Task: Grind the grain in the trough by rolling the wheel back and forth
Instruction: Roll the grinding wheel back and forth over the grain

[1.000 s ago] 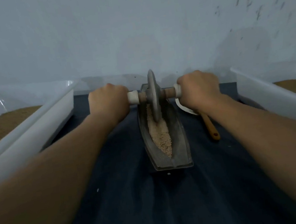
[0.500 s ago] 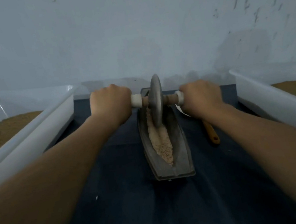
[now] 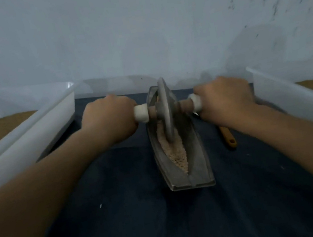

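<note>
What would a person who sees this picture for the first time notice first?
The grey wheel stands upright in the long trough at the centre, with pale grain under it and nearer. The left hand and the right hand each have a grip on one end of its axle. At the sides, the left bin and the right bin hold brown material.

This looks like a plain, makeshift workroom for hand-grinding: a bare pale wall (image 3: pixel 138 29) with dark scuff marks, a surface (image 3: pixel 125 214) draped in dark blue cloth, a white plastic left tub (image 3: pixel 38 132) and a matching right tub (image 3: pixel 295 101), each holding brown granular material, and between them a metal trough (image 3: pixel 198 162) with its grinding wheel (image 3: pixel 165 109).
</note>
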